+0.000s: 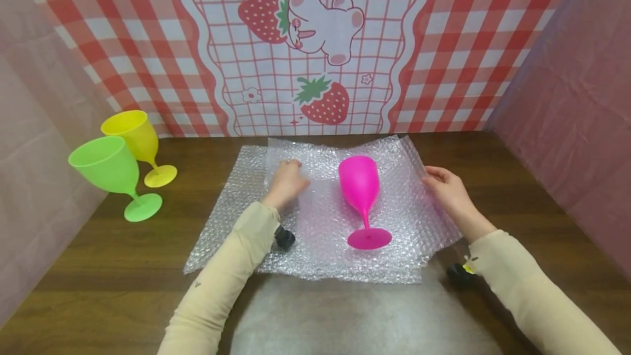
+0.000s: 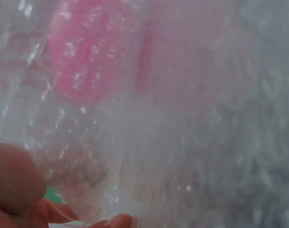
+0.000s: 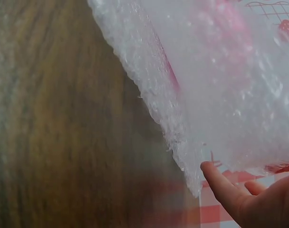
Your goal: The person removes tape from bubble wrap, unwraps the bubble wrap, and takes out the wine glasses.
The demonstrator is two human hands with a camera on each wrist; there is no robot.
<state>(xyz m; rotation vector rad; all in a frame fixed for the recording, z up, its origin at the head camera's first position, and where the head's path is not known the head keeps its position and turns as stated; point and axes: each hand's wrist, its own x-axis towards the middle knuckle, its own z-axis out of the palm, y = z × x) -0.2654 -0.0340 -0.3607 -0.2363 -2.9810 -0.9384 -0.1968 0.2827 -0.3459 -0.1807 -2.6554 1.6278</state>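
A bright pink plastic goblet (image 1: pixel 360 182) lies on its side on bubble wrap (image 1: pixel 227 223), its foot toward me. Raised flaps of the clear wrap stand to its left and right. My left hand (image 1: pixel 287 184) pinches the left flap; the left wrist view shows thumb and fingertips at the film (image 2: pixel 97 161), the goblet (image 2: pixel 87 52) blurred pink through it. At the right side, my right hand (image 1: pixel 447 193) holds the other flap's edge between thumb and fingers. In the right wrist view, one finger of that hand (image 3: pixel 263 204) is extended beside the wrap (image 3: pixel 158 109).
On the left of the wooden table (image 1: pixel 74 267) stand a green goblet (image 1: pixel 110 169) and a yellow goblet (image 1: pixel 138 138). A greyish mat (image 1: pixel 345 316) lies in front of the wrap. Behind hangs a red-and-white checked cloth (image 1: pixel 453 43); pink cloth (image 1: pixel 572 97) covers the sides.
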